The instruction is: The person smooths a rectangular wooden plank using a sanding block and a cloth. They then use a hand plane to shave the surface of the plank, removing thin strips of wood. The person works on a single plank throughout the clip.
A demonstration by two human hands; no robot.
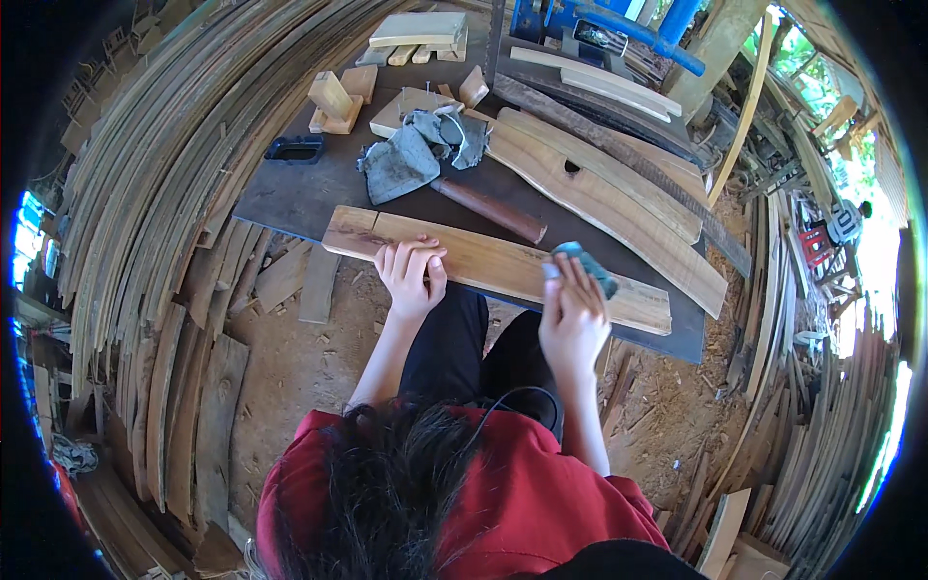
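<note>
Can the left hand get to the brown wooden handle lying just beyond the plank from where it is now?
Probably yes. The left hand rests flat on the plank, and the brown wooden handle lies just past the plank's far edge on the dark tabletop, with nothing between them. The grey rag lies farther back.

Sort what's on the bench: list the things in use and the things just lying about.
In use:
left hand pressing on the near plank
right hand holding a teal pad on it

Lying about:
grey rag
brown cylinder
black tray
wood blocks
curved planks
</note>
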